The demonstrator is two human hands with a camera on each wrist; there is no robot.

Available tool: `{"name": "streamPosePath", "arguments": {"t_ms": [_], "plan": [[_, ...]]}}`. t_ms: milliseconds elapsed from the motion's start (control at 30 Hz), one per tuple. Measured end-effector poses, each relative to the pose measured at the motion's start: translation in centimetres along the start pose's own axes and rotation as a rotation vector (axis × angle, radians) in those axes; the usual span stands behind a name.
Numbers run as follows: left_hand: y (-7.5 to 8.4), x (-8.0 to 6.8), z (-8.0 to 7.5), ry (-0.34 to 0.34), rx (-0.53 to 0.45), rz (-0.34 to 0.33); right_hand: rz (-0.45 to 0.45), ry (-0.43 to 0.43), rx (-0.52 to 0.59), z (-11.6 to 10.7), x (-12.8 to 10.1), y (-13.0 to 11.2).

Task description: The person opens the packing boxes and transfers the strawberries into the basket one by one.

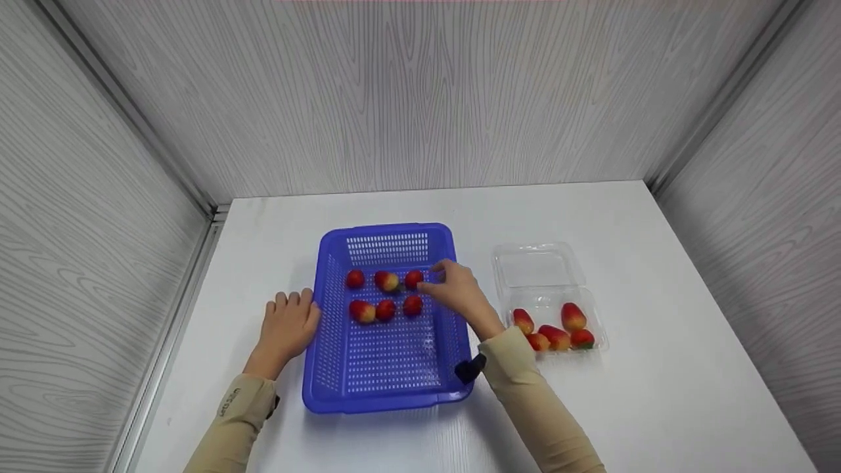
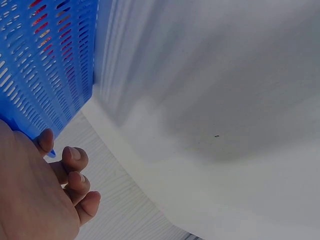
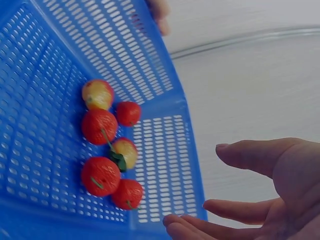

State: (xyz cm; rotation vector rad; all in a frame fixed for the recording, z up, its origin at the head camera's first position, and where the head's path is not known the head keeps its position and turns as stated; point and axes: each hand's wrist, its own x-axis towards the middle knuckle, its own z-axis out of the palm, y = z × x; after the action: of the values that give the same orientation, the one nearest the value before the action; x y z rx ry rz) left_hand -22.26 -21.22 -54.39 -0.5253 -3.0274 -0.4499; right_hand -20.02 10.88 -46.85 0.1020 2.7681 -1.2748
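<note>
A blue perforated basket (image 1: 387, 368) stands on the table. Several red and red-yellow strawberries (image 1: 386, 310) lie in two rows in its far half; green stems show on some in the right wrist view. My left hand (image 1: 289, 323) holds the basket's left rim, its thumb at the edge. In the left wrist view the curled fingers (image 2: 76, 184) hang outside the basket wall. My right hand (image 1: 458, 289) hovers over the right rim, thumb and fingers spread beside the nearest strawberry (image 1: 414, 279). In the right wrist view nothing lies between its fingers.
Right of the basket, a clear plastic clamshell box (image 1: 548, 297) has its lid (image 1: 535, 266) flipped back. Several strawberries (image 1: 555, 337) lie in it, partly behind my right sleeve (image 1: 512, 361). Grey wood-grain panels (image 1: 420, 98) wall the white table (image 1: 657, 394) at the back and sides.
</note>
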Motion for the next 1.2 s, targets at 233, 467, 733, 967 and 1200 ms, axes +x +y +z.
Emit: {"name": "streamPosePath", "arguments": {"t_ms": [233,467,733,967,1200], "plan": [[-0.1,-0.1,0.0,0.000,-0.012,-0.005,-0.018,0.064,0.015,-3.1,-0.8,1.1],[0.0,-0.2,0.0,0.027,-0.010,0.016,0.017,0.203,-0.135,-6.3,-2.3,5.0],[0.1,-0.2,-0.1,0.027,0.011,0.016,0.213,0.245,-0.363,-8.5,-4.8,11.4],[0.0,-0.3,0.1,0.015,0.012,0.009,0.339,0.238,-0.392,-8.5,-6.5,15.2],[0.1,-0.3,-0.1,0.027,0.007,0.014,0.381,0.231,-0.335,-8.0,-6.4,16.1]]}}
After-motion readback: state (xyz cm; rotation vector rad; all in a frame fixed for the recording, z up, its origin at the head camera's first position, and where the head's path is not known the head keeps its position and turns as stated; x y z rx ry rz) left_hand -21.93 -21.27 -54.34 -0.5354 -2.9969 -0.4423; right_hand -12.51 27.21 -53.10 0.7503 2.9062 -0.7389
